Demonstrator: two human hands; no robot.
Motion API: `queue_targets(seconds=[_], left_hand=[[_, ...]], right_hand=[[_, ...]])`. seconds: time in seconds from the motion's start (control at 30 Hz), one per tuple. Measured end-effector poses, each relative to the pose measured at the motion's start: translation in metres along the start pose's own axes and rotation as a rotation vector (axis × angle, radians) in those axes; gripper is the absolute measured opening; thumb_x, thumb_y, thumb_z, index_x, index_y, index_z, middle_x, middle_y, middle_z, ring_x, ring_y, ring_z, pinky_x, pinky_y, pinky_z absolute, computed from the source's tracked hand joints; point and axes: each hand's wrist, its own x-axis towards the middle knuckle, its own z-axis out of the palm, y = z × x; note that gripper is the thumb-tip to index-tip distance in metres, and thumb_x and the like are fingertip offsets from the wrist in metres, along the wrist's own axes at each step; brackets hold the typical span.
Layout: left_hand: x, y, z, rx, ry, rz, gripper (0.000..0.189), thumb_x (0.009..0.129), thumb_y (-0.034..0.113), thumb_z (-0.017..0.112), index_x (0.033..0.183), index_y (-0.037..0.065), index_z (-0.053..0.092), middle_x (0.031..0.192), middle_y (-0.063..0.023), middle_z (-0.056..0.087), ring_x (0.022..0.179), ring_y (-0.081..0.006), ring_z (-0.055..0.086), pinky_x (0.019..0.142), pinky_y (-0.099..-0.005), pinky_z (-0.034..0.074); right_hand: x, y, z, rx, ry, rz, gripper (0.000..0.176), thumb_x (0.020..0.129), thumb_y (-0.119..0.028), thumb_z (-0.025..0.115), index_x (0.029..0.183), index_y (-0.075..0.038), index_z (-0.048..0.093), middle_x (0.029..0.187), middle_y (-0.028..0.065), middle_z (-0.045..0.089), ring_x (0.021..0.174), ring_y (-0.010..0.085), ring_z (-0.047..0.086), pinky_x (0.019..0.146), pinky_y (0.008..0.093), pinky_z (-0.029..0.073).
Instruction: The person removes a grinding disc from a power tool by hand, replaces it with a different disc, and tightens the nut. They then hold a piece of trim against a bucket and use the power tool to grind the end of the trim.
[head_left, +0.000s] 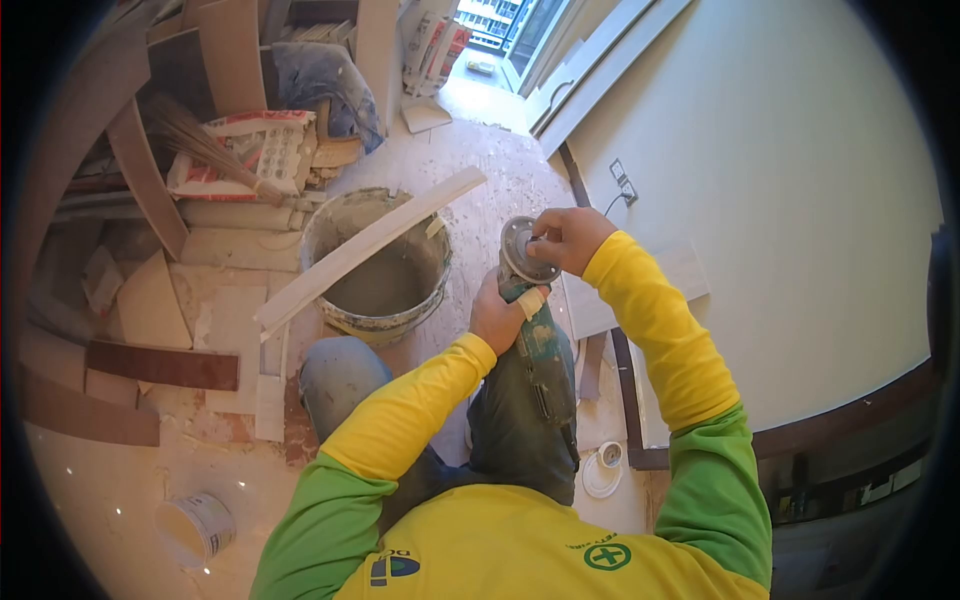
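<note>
An angle grinder (543,362) with a scuffed teal body lies along my right thigh, its disc end pointing away from me. My left hand (498,315) is wrapped round the grinder near its head; a pale strip shows by the fingers. At the far end is the round grinder disc (517,243), face up. My right hand (572,240) has its fingers pinched together at the disc's centre. Whatever small part is between those fingertips is hidden.
To the left of the grinder stands a bucket (385,285) of grey mix with a long tile strip (375,245) across its rim. Tile offcuts, a dark red strip (165,365), a bag (250,150) and a small white tub (195,528) lie leftward. A wall socket (624,182) is at right.
</note>
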Motion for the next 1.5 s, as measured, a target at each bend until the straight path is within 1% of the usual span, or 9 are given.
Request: queue_targets(seconds=[0.13,0.23,0.47,0.57,0.67,0.77,1.13,1.27,1.5], left_hand=[[0.0,0.003,0.001,-0.027,-0.01,-0.003,0.056,0.084,0.037,0.078,0.125,0.002,0.059,0.114,-0.0108,0.067,0.101,-0.0193,0.064,0.091,-0.0333,0.051],[-0.001,0.007,0.001,0.005,-0.007,0.029,0.057,0.084,0.038,0.078,0.125,0.002,0.059,0.114,-0.0114,0.067,0.102,-0.0209,0.065,0.092,-0.0337,0.051],[-0.002,0.007,0.002,-0.02,0.031,-0.008,0.059,0.081,0.036,0.082,0.121,0.0,0.059,0.112,-0.0156,0.068,0.101,-0.0252,0.066,0.091,-0.0359,0.051],[-0.001,0.002,0.001,-0.023,0.018,-0.029,0.059,0.081,0.036,0.082,0.121,0.0,0.059,0.112,-0.0146,0.068,0.101,-0.0235,0.065,0.091,-0.0355,0.051],[0.001,-0.004,0.0,-0.095,-0.014,-0.016,0.059,0.081,0.036,0.082,0.121,0.0,0.059,0.112,-0.0133,0.068,0.101,-0.0221,0.065,0.09,-0.0351,0.051],[0.004,-0.004,0.0,-0.115,-0.018,-0.033,0.058,0.081,0.035,0.082,0.121,0.0,0.059,0.111,-0.0121,0.068,0.1,-0.0214,0.065,0.089,-0.0347,0.052],[0.004,0.001,-0.005,-0.186,-0.034,-0.013,0.049,0.086,0.026,0.079,0.124,0.002,0.059,0.111,-0.0073,0.069,0.097,-0.0148,0.064,0.086,-0.0313,0.053],[0.002,-0.015,-0.016,-0.231,0.015,-0.004,0.036,0.093,0.021,0.073,0.123,0.006,0.06,0.107,-0.0029,0.065,0.091,-0.0116,0.063,0.081,-0.0267,0.054],[-0.008,-0.026,-0.049,-0.26,0.073,-0.219,0.054,0.093,0.041,0.068,0.129,0.002,0.054,0.109,-0.0171,0.067,0.092,-0.0278,0.069,0.082,-0.0375,0.059]], right_hand=[[-0.002,0.002,0.0,0.042,0.099,-0.233,0.041,0.081,-0.037,0.076,0.108,-0.007,0.072,0.089,0.0144,0.072,0.082,0.0296,0.069,0.078,0.0378,0.056],[-0.001,-0.007,-0.002,-0.046,0.035,0.04,0.038,0.078,-0.033,0.077,0.106,-0.007,0.073,0.091,0.0152,0.072,0.084,0.031,0.069,0.078,0.0377,0.056],[0.011,0.016,0.001,0.015,0.078,-0.4,0.026,0.074,-0.016,0.073,0.099,-0.008,0.073,0.091,0.0118,0.069,0.083,0.0263,0.069,0.078,0.0361,0.056],[0.013,0.032,0.003,0.294,0.226,-0.267,0.025,0.076,-0.015,0.069,0.099,-0.005,0.07,0.09,0.0108,0.067,0.081,0.0276,0.07,0.071,0.0401,0.058],[0.016,0.056,0.016,1.279,0.107,0.265,0.026,0.084,-0.019,0.07,0.102,-0.003,0.06,0.079,0.0055,0.059,0.066,0.0207,0.064,0.05,0.0365,0.054],[0.017,0.068,0.043,1.355,0.023,0.495,0.022,0.088,-0.025,0.072,0.093,-0.006,0.062,0.073,0.0026,0.059,0.057,0.0156,0.059,0.046,0.0293,0.05],[-0.02,0.073,0.05,1.762,0.289,0.136,0.027,0.093,-0.034,0.07,0.092,-0.008,0.063,0.069,0.0024,0.061,0.049,0.0121,0.051,0.042,0.0253,0.037],[-0.057,0.148,0.107,1.801,0.489,0.33,0.026,0.094,-0.034,0.069,0.092,-0.009,0.063,0.07,0.0023,0.061,0.05,0.0124,0.052,0.042,0.0258,0.038],[-0.191,0.31,0.398,1.587,0.484,1.334,0.034,0.098,-0.042,0.062,0.084,-0.012,0.055,0.057,0.002,0.048,0.043,0.018,0.046,0.039,0.0337,0.042]])
